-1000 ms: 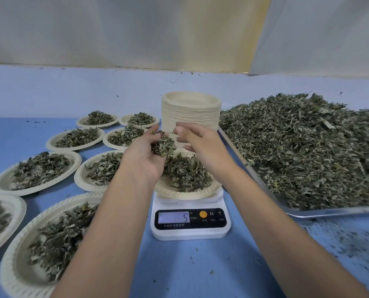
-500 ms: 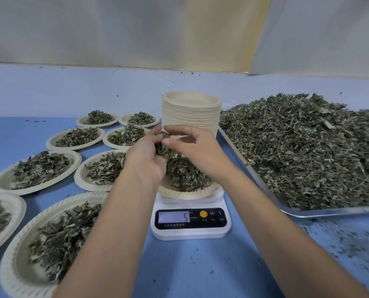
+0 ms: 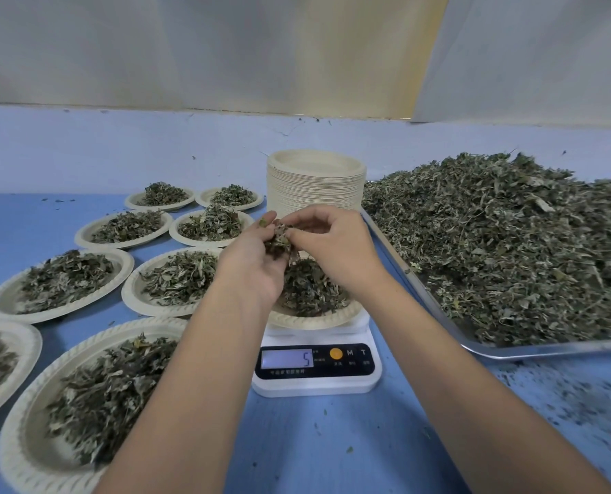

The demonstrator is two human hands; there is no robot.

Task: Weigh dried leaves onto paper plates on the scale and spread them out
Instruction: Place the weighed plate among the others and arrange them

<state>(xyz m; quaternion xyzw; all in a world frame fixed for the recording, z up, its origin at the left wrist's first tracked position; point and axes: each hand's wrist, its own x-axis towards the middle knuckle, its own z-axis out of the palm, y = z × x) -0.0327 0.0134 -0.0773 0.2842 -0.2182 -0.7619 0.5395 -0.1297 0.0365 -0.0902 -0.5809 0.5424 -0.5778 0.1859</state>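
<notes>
A white scale (image 3: pixel 316 385) sits on the blue table (image 3: pixel 325 451), and everything else is placed from it. On its platform rests a paper plate (image 3: pixel 311 320) holding a mound of dried leaves (image 3: pixel 309 290), and the display (image 3: pixel 287 358) on the front of the scale reads 5. Both hands meet directly above that plate, well clear of the scale's front panel. The left hand (image 3: pixel 252 269) comes in from the scale's left side with its fingers curled up round a small clump of leaves (image 3: pixel 279 240), which it holds over the plate's far edge. The right hand (image 3: pixel 341 244) reaches in from the scale's right, its thumb and fingertips bent inward and pinching at the same clump, while its other fingers are loosely curled above. The two hands touch at the clump. Just behind the scale stands a tall stack of empty plates (image 3: pixel 316 188), partly hidden by the hands. To the right of the scale lies a metal tray (image 3: pixel 510 352) heaped with a large pile of loose leaves (image 3: pixel 510 244), and its left rim runs close beside the scale. To the left of the scale several filled plates (image 3: pixel 176 279) are spread across the table in rows, each with its own layer of leaves. Small leaf crumbs (image 3: pixel 564 393) speckle the table to the front right of the scale, before the tray.
</notes>
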